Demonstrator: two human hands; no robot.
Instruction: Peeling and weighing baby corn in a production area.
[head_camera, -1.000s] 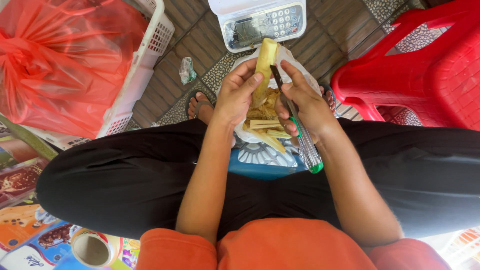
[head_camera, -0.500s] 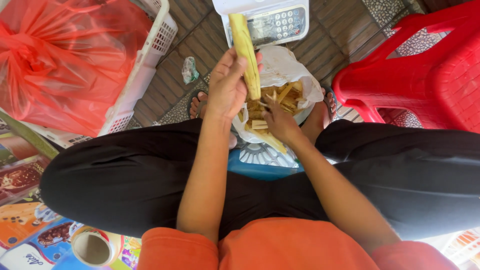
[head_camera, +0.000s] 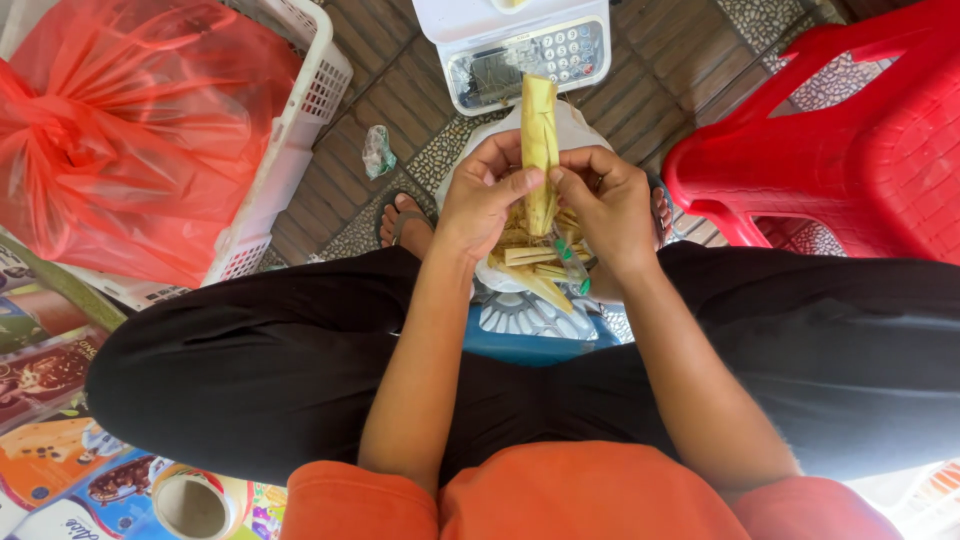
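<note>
1. The yellow stalk (head_camera: 539, 150) stands upright at upper centre, both hands clamped on its lower end: left hand (head_camera: 484, 200), right hand (head_camera: 606, 205) (a green-handled knife (head_camera: 572, 265) tucked beneath).
2. Below, a white bag (head_camera: 500, 282) already holds cut strips; this stalk looks uncut.
3. Behind: a weighing scale (head_camera: 520, 50); right, a red stool (head_camera: 850, 150).

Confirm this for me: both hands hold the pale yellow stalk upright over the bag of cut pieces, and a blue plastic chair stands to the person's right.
One detail is wrong: the plastic chair is red, not blue, as the head view shows. The rest holds: the left hand and right hand hold the pale yellow stalk upright over the bag of cut pieces.
</note>
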